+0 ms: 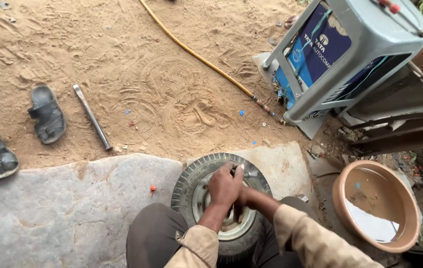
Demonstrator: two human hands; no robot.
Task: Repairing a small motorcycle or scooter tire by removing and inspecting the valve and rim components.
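Tyre [187, 184]: matt black rubber, ribbed tread. Rim [231, 229]: dull grey metal, scuffed. Slab [72, 208]: rough grey stone. Ground [137, 59]: loose sand. Bar [92, 117]: dull metal. Basin [405, 198]: smooth terracotta-coloured plastic. Stool [370, 34]: smooth grey plastic. Sandals [47, 114]: matt rubber.

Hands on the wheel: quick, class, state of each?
Left hand: closed, gripping a dark tool at the wheel rim.
Right hand: hidden behind the left; cannot tell.
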